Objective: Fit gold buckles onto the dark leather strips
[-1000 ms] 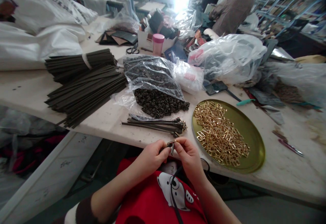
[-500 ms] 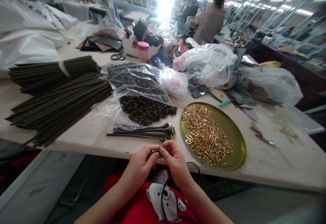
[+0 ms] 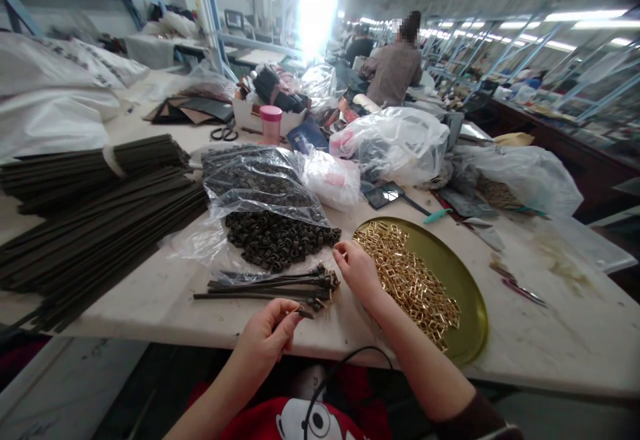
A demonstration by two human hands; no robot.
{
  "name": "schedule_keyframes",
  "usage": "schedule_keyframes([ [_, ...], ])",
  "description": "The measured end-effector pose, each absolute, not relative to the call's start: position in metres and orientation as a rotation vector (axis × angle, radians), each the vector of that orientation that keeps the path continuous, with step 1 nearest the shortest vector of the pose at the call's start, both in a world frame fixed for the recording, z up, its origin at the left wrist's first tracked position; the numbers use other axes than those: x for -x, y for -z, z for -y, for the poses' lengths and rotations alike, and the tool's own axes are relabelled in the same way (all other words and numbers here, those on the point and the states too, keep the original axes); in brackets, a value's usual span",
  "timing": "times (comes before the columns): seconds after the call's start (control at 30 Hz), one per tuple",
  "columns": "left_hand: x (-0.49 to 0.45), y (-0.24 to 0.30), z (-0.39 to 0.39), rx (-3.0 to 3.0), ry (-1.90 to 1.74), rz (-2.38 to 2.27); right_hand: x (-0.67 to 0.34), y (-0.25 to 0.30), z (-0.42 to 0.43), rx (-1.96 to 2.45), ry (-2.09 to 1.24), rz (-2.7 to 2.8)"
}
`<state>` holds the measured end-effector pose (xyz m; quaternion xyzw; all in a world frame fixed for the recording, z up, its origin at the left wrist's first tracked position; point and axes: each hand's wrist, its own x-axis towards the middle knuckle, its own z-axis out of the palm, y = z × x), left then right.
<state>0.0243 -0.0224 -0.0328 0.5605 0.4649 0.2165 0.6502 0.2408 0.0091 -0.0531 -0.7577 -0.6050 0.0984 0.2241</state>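
Note:
My left hand (image 3: 270, 333) is closed in a pinch on a dark strap (image 3: 304, 313) just over the table's front edge; only the strap's short end shows past the fingertips. Higher up, my right hand (image 3: 357, 270) reaches to the right edge of a pile of small dark loops (image 3: 280, 240), its fingers bent together; whatever they pinch is hidden. The loops spill from a clear plastic bag (image 3: 260, 180). Between bag and left hand lie several thin dark straps (image 3: 260, 291) with gold-coloured bits at their right ends. Gold rectangular buckles (image 3: 410, 280) fill a round gold tray (image 3: 465, 300) beneath my right forearm.
Bundled dark strips (image 3: 100, 220) cover the table's left side. Behind the loops stand a pink-lidded jar (image 3: 271, 125), scissors (image 3: 224, 133) and plastic bags (image 3: 395, 143). A teal-handled tool (image 3: 437, 216) and small snips (image 3: 523, 290) lie right. A person (image 3: 395, 67) is farther back.
My right hand has left the left hand and moved up to the loop pile. The left hand still holds the strap, slightly lower and to the left. The whole view has shifted a little.

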Motion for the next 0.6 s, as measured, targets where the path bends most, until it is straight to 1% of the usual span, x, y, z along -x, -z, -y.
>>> schedule_keyframes([
  [0.1, -0.025, 0.034, 0.021, -1.281, -0.473, -1.080, -0.249, 0.064, -0.043, 2.181, -0.199, 1.655],
  [0.2, -0.023, 0.034, 0.022, -1.289, -0.493, -1.089, -0.247, 0.072, -0.054, 2.221, -0.179, 1.616],
  [0.3, -0.017, 0.033, 0.022, -1.329, -0.528, -1.084, -0.247, 0.071, -0.045, 2.191, -0.220, 1.599],
  [0.43, -0.012, 0.031, 0.018, -1.392, -0.594, -1.081, -0.237, 0.049, -0.015, 2.080, -0.343, 1.611],
  [0.53, -0.012, 0.032, 0.015, -1.409, -0.683, -1.076, -0.210, 0.031, 0.015, 1.889, -0.623, 1.610],
  [0.6, -0.012, 0.034, 0.013, -1.409, -0.747, -1.080, -0.188, 0.025, 0.033, 1.563, -1.041, 1.339],
])
